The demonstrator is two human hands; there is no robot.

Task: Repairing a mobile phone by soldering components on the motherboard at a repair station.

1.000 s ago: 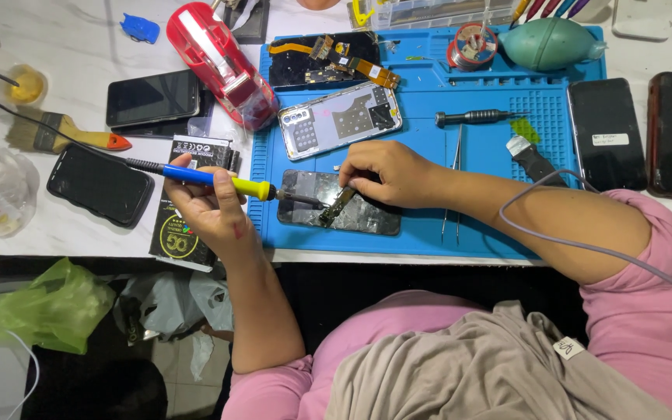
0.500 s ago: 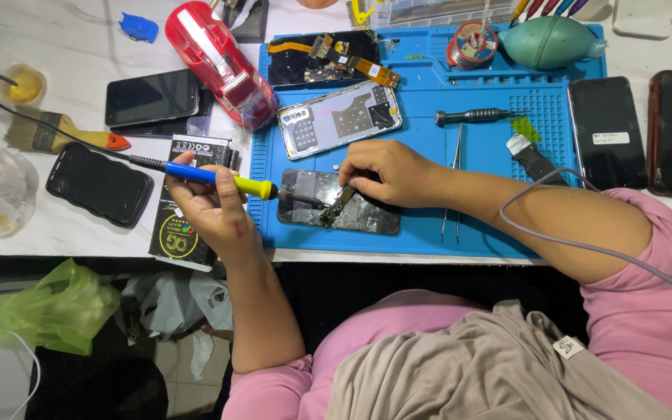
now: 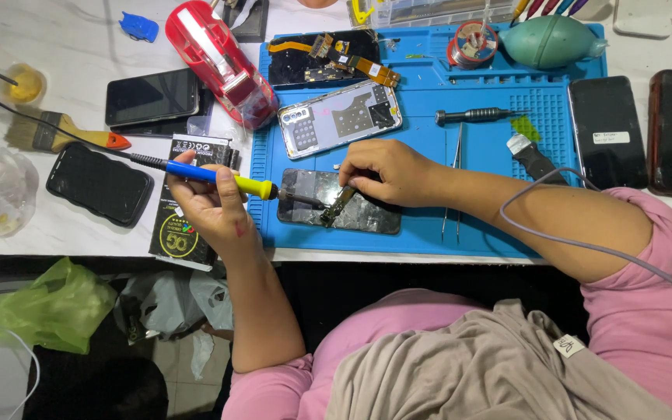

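My left hand (image 3: pixel 208 206) grips a soldering iron (image 3: pixel 219 179) with a blue and yellow handle. Its tip reaches right over an opened dark phone (image 3: pixel 371 222) lying at the near edge of the blue work mat (image 3: pixel 491 155). My right hand (image 3: pixel 386 171) rests on that phone, and its fingertips pinch a small narrow part (image 3: pixel 338 206) right at the iron's tip. A grey cable runs over my right forearm.
Further back on the mat lie a phone shell (image 3: pixel 340 117), a dismantled phone (image 3: pixel 313 62), a screwdriver (image 3: pixel 472 117), tweezers (image 3: pixel 456 179) and a green air blower (image 3: pixel 550 39). A red tape dispenser (image 3: pixel 219 58), several phones, a brush (image 3: pixel 64 136) and a black box (image 3: pixel 184 225) surround it.
Both hands stay almost where they were. The iron's tip has shifted slightly to the right over the phone, closer to the part under my right fingers.
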